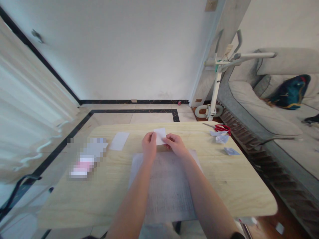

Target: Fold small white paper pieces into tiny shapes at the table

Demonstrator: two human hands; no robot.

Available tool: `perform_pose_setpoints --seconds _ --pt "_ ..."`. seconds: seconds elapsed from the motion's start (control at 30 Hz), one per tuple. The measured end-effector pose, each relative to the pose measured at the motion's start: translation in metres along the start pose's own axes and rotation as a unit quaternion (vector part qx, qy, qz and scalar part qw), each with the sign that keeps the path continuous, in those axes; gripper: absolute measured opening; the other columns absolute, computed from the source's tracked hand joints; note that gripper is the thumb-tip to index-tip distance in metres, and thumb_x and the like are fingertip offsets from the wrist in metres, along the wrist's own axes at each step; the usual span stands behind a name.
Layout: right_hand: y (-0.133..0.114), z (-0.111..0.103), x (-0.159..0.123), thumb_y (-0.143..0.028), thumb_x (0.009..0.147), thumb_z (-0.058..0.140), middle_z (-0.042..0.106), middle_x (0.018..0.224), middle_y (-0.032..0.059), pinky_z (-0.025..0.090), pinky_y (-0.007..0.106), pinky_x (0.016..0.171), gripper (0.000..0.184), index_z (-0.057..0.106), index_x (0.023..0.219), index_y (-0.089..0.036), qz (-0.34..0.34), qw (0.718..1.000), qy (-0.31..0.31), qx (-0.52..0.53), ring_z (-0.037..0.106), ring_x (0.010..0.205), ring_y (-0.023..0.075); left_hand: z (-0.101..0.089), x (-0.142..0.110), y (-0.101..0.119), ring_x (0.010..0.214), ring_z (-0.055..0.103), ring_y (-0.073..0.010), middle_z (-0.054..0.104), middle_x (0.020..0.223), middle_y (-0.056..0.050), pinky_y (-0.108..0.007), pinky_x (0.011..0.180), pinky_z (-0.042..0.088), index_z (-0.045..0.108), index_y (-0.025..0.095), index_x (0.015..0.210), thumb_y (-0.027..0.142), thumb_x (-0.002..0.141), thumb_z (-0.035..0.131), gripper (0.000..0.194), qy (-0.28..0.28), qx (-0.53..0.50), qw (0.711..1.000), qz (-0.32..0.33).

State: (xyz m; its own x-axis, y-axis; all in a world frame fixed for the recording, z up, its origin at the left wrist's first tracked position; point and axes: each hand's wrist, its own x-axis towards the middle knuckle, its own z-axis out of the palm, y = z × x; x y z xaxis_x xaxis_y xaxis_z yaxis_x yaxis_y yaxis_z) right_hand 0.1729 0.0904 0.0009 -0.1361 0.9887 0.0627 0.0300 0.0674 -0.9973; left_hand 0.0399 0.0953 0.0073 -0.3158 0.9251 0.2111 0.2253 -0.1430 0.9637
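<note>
Between both hands, above the far part of the table, is a small white piece of paper (pixel 160 136). My left hand (pixel 149 143) pinches its left edge, and my right hand (pixel 174 143) grips its lower right corner. Under my forearms lies a large printed sheet (pixel 170 189), spread flat and reaching the table's near edge. Left of my hands, a white rectangle of paper (pixel 119 141) rests flat on the wood.
On the wooden table (pixel 236 186), red-handled scissors (pixel 221 128), crumpled paper (pixel 221 137) and a small bluish folded piece (pixel 231 151) sit at the right. A pixelated item (pixel 87 157) lies left. Beyond the table stand a white metal frame (pixel 215 86) and a grey sofa (pixel 269 116).
</note>
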Motion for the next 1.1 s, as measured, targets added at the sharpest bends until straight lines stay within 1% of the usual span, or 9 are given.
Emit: perform_pose_setpoints --seconds 0.2,0.33,0.4,0.5,0.6,0.73,0.83,0.93,1.1 --pt "-0.003 0.001 -0.003 -0.039 0.075 0.059 0.051 0.053 -0.0036 0.031 0.022 0.046 0.026 0.050 0.063 -0.019 0.012 0.999 -0.047 0.017 0.042 0.046 0.0090 -0.001 0.002 -0.002 0.065 0.054 -0.0138 0.060 0.067 -0.002 -0.023 0.059 0.041 0.061 0.014 0.072 0.032 0.080 0.049 0.023 0.033 -0.010 0.999 -0.021" --pt "0.001 0.000 -0.001 -0.039 0.074 0.059 0.050 0.053 -0.0042 0.031 0.022 0.045 0.025 0.050 0.062 -0.019 0.011 0.999 -0.038 0.025 0.042 0.045 0.0091 -0.001 0.002 -0.001 0.065 0.054 -0.0138 0.060 0.068 -0.002 -0.023 0.058 0.041 0.059 0.015 0.073 0.033 0.082 0.048 0.023 0.034 -0.004 0.999 -0.012" --pt "0.005 0.001 0.001 -0.038 0.074 0.059 0.050 0.052 -0.0040 0.031 0.023 0.045 0.023 0.051 0.063 -0.019 0.002 1.000 0.002 0.005 0.043 0.045 0.0098 -0.001 0.001 -0.001 0.065 0.054 -0.0138 0.060 0.069 -0.002 -0.024 0.059 0.042 0.058 0.015 0.076 0.034 0.083 0.048 0.023 0.046 0.011 0.999 0.001" --pt "0.009 0.002 0.004 -0.035 0.077 0.056 0.054 0.054 -0.0015 0.035 0.024 0.049 0.019 0.059 0.068 -0.018 -0.034 0.989 0.112 -0.086 0.049 0.049 0.0126 0.000 -0.003 -0.003 0.070 0.056 -0.0142 0.061 0.076 -0.004 -0.026 0.066 0.044 0.058 0.016 0.084 0.034 0.084 0.049 0.020 0.052 0.060 0.994 0.080" --pt "0.008 0.005 0.003 -0.032 0.079 0.053 0.059 0.059 0.0008 0.038 0.025 0.054 0.019 0.065 0.080 -0.018 -0.083 0.963 0.168 -0.195 0.052 0.054 0.0144 0.004 -0.008 -0.004 0.085 0.058 -0.0159 0.062 0.094 -0.008 -0.028 0.075 0.045 0.058 0.017 0.096 0.034 0.085 0.049 0.022 -0.004 0.062 0.989 0.135" --pt "0.001 0.013 -0.002 -0.028 0.081 0.052 0.062 0.065 0.0020 0.039 0.025 0.058 0.019 0.068 0.087 -0.020 -0.143 0.940 0.126 -0.282 0.053 0.057 0.0138 0.009 -0.010 -0.004 0.090 0.060 -0.0170 0.062 0.104 -0.010 -0.028 0.074 0.048 0.055 0.017 0.109 0.037 0.084 0.051 0.032 -0.056 0.004 0.996 0.074" --pt "-0.004 0.019 -0.006 -0.024 0.079 0.054 0.063 0.069 0.0027 0.038 0.025 0.061 0.017 0.068 0.089 -0.020 -0.168 0.925 0.087 -0.330 0.052 0.062 0.0140 0.005 -0.006 -0.001 0.082 0.060 -0.0174 0.065 0.091 -0.008 -0.028 0.073 0.047 0.060 0.016 0.097 0.035 0.084 0.051 0.024 -0.029 0.029 0.998 0.039" --pt "-0.007 0.022 -0.008 -0.027 0.078 0.056 0.062 0.073 0.0038 0.039 0.025 0.063 0.018 0.066 0.091 -0.020 -0.178 0.927 0.067 -0.324 0.051 0.064 0.0143 0.000 -0.001 0.001 0.074 0.058 -0.0165 0.064 0.079 -0.005 -0.027 0.068 0.045 0.062 0.016 0.084 0.030 0.084 0.048 0.020 0.002 0.051 0.998 0.019" --pt "-0.007 0.017 -0.007 -0.032 0.081 0.052 0.062 0.082 0.0055 0.041 0.027 0.063 0.024 0.060 0.099 -0.018 -0.147 0.950 0.153 -0.228 0.050 0.062 0.0139 -0.002 0.000 0.002 0.068 0.055 -0.0144 0.062 0.073 -0.003 -0.024 0.062 0.042 0.062 0.015 0.080 0.032 0.082 0.048 0.022 0.001 0.033 0.999 -0.003"
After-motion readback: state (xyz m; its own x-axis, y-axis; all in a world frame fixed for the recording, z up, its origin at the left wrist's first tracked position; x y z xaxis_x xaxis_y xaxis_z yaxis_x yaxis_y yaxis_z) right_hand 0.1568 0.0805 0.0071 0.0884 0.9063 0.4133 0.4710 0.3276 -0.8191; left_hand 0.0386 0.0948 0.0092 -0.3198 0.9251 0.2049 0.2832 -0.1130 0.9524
